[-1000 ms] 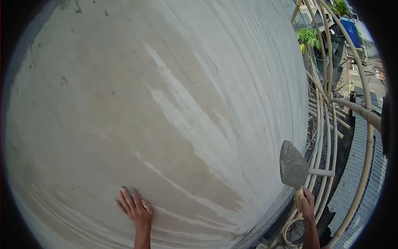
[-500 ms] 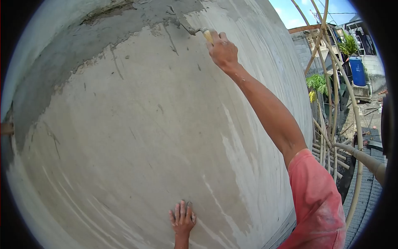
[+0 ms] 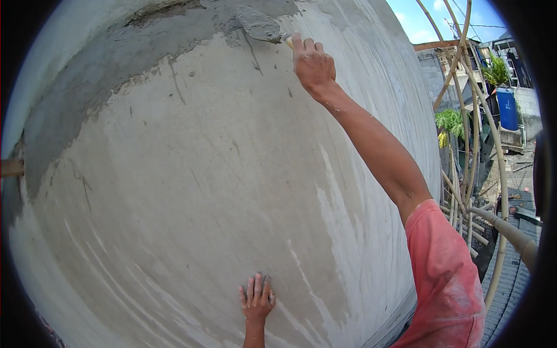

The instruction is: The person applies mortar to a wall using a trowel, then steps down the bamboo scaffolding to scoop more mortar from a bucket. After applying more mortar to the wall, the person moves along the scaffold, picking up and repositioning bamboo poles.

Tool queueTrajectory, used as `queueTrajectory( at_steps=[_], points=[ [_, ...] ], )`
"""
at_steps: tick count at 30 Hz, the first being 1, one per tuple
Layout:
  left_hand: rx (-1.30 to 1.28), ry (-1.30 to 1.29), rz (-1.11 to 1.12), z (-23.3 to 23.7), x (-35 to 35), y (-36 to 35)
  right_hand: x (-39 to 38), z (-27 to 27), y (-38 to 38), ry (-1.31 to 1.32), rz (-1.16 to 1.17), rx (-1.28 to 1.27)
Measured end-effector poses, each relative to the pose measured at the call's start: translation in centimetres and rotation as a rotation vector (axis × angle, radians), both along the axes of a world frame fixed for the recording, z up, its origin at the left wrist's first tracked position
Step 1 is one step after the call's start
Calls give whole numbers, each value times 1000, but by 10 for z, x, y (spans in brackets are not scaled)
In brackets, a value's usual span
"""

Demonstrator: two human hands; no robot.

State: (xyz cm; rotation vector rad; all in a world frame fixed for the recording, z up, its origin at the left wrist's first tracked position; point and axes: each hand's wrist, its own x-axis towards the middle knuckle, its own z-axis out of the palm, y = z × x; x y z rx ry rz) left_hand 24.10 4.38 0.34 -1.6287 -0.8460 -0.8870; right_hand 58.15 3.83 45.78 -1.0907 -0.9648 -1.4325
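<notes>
Head view: right hand (image 3: 314, 62) grips trowel (image 3: 262, 27) at damp mortar (image 3: 136, 55), left hand (image 3: 257, 298) splayed on wall (image 3: 191, 191); likely spreading, next stroke wants even pressure.

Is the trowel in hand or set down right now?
In hand: the right hand grips the trowel by its handle, blade up at the dark plaster. Whether the blade touches it, I cannot tell.

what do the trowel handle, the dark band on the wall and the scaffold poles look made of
Trowel handle: perhaps wood, pale yellow, but the right hand hides most, so plastic is possible.
Dark band: likely damp cement mortar, matte grey with ragged, smeared edges.
Scaffold poles: probably bamboo, tan and smooth-looking, from their round, slender lengths.
</notes>
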Motion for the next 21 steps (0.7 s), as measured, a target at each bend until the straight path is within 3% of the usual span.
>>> queueTrajectory(
  at_steps=[6, 9, 17, 21],
  points=[
    [17, 12, 10, 1, 0, 0, 10, 43, 15, 109, -219, 94],
    [13, 8, 4, 0, 0, 0, 19, 34, 22, 130, -273, -33],
    [24, 18, 18, 0, 1, -1, 97, 21, 12, 349, -163, -174],
    [12, 13, 29, -4, 1, 0, 111, 36, -6, 509, 139, -211]
  ],
)
